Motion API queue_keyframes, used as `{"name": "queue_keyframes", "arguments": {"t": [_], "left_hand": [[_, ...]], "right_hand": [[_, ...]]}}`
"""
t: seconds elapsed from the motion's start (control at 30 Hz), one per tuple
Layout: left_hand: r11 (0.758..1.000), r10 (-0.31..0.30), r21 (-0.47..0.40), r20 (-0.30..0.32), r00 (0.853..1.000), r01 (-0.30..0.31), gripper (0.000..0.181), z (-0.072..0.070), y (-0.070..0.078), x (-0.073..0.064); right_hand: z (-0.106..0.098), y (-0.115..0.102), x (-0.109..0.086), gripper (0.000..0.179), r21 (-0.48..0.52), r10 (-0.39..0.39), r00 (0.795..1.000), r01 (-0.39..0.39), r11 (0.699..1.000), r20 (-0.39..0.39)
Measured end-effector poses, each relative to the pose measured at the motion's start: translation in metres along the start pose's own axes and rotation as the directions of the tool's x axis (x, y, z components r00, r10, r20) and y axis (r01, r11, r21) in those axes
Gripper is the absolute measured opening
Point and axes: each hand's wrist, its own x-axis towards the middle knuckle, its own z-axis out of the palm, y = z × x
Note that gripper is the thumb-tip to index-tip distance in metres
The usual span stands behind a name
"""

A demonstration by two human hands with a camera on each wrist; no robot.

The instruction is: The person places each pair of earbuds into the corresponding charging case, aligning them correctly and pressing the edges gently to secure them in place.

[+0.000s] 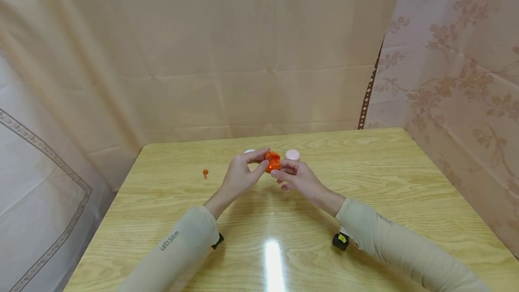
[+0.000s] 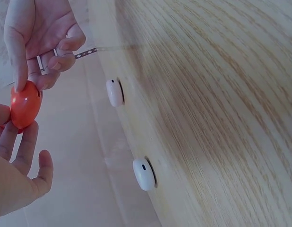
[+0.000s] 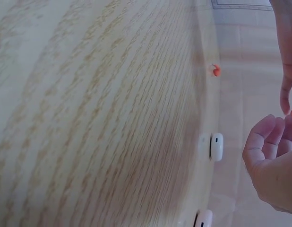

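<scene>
Above the far middle of the table, both hands hold an orange earbud case (image 1: 274, 166) with its lid raised. My left hand (image 1: 238, 173) pinches it from the left, fingers at the lid and thumb by the body. From the other side my right hand (image 1: 303, 182) grips the lower right edge between thumb and fingers. In the left wrist view the glossy rounded shell (image 2: 25, 106) shows between the fingertips of both hands. A single orange earbud (image 1: 205, 173) lies on the tabletop to the left, apart from the hands.
Near the table's back edge stand a pink round case (image 1: 292, 155) and a white case (image 2: 144, 174), the white one partly hidden behind the left hand in the head view. The wooden table (image 1: 385, 184) ends at beige curtains (image 1: 243, 48). Black wrist devices (image 1: 340, 241) hang under the sleeves.
</scene>
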Motion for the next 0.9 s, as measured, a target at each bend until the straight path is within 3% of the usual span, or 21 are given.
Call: {"name": "queue_keyframes", "arguments": {"t": [0.37, 0.9], "left_hand": [[0.999, -0.047, 0.024, -0.017, 0.999, 0.048, 0.035, -0.0009, 0.0037, 0.0009], [1.000, -0.026, -0.009, -0.034, 0.999, 0.026, 0.032, -0.0022, 0.0032, 0.0007]], "right_hand": [[0.0013, -0.0018, -0.0001, 0.037, 0.004, -0.007, 1.000, 0.007, 1.000, 0.003], [0.0022, -0.0034, 0.0007, 0.040, 0.003, -0.013, 1.000, 0.013, 1.000, 0.002]]}}
